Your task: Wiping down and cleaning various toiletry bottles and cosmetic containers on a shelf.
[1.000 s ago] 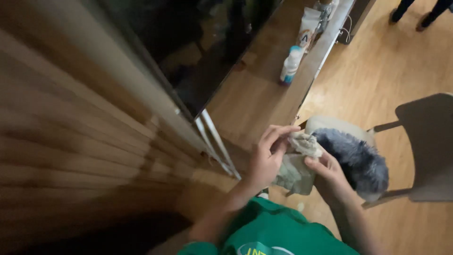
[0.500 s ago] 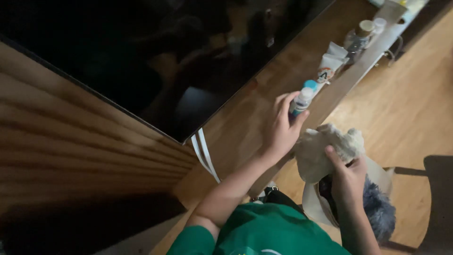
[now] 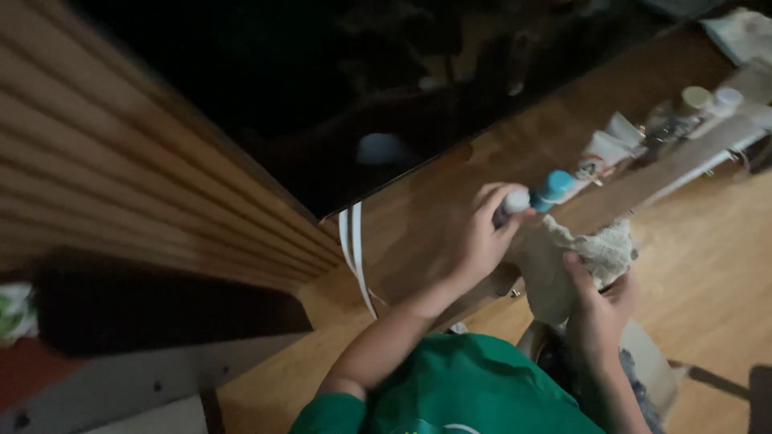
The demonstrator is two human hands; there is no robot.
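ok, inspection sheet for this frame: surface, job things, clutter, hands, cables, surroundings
Surface: wooden shelf under a dark screen.
Job's things: blue-capped bottle; crumpled grey cloth.
Clutter: tube, small jars along the shelf edge.
Hands: left hand grips the bottle; right hand holds the cloth.
Cables: white cable hanging off the screen.
Surroundings: slatted wood wall, wooden floor.

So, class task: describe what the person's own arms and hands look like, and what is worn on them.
Both arms are bare from above the elbow down. A green short-sleeved shirt covers the shoulders. The left hand and right hand are bare: no gloves, and no watch, rings or bands show in this dim picture.
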